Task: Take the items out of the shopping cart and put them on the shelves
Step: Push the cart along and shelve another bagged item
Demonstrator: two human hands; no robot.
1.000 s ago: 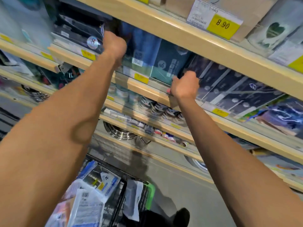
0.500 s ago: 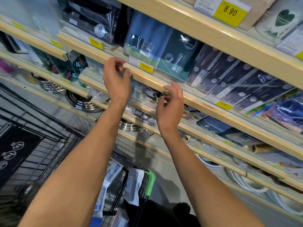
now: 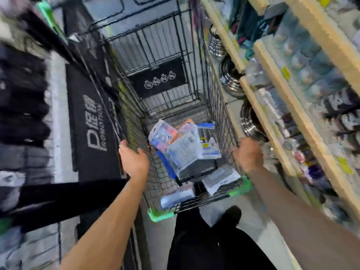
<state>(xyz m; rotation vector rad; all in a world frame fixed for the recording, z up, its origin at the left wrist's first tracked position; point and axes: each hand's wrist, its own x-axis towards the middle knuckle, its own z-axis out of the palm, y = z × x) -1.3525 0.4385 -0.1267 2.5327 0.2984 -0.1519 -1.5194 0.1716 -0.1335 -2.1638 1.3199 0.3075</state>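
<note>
I look down into the black wire shopping cart (image 3: 159, 55). Several packaged items lie piled at its near end: a clear blister pack (image 3: 182, 151), a blue and white box (image 3: 209, 143), a white packet (image 3: 220, 178) and a flat pack (image 3: 177, 195) by the handle. My left hand (image 3: 133, 160) hovers over the cart's left rim, fingers relaxed, holding nothing. At the cart's right rim my right hand (image 3: 248, 154) is blurred, its fingers loosely curled with nothing in them.
Wooden shelves (image 3: 272, 98) full of packaged goods run along the right, close to the cart. Steel bowls (image 3: 231, 82) sit on the lower levels. A black promotion sign (image 3: 93, 123) stands left of the cart. The cart's green corner (image 3: 160, 214) is near my legs.
Both hands came off the shelf edge and dropped down to the cart. My view swung from the shelves down into the cart.
</note>
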